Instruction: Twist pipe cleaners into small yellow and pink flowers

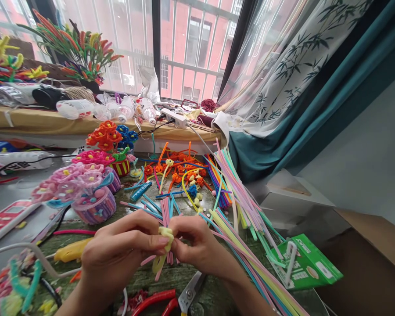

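Note:
Between my fingertips is a pale yellow pipe cleaner (166, 233), bent into a small looped shape with a tail curving below. My left hand (125, 245) pinches it from the left, thumb along its front. From the right, my right hand (195, 241) pinches the same piece, fingers curled; its fingertips are partly hidden. Just behind and beneath lie pink pipe cleaners (165, 208) and blue ones. Red-handled scissors (189, 295) lie on the table near my right wrist. A yellow glue gun (73, 250) rests beside my left hand.
Pipe-cleaner flower pots (95, 206) stand at the left. Orange pipe-cleaner pieces (181, 164) lie scattered at the back. Long pastel pipe cleaners (246, 254) run along the right, near a green box (307, 263). Plastic bottles (75, 109) and a power strip (174, 117) lie on the window ledge.

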The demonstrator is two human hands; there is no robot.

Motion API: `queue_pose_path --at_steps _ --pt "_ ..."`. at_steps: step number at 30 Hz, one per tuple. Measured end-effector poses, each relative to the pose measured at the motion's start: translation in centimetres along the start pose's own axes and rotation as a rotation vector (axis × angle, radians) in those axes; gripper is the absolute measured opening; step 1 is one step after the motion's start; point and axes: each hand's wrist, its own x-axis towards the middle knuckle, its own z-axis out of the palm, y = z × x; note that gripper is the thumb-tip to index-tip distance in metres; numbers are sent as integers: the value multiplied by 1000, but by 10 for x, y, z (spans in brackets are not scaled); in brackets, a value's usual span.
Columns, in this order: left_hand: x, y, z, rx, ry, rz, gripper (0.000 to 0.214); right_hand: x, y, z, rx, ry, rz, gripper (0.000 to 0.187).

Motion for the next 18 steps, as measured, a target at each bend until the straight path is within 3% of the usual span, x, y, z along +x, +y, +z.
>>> queue_pose_path --at_steps 11,14,18 --pt "0 -4 -3 100 11 25 10 0 -3 0 19 12 62 18" --pt "0 -2 -8 203 1 16 8 0 0 -2 123 41 143 19" --pt "-3 -1 -7 439 -41 63 27 1 4 -4 314 80 152 22"
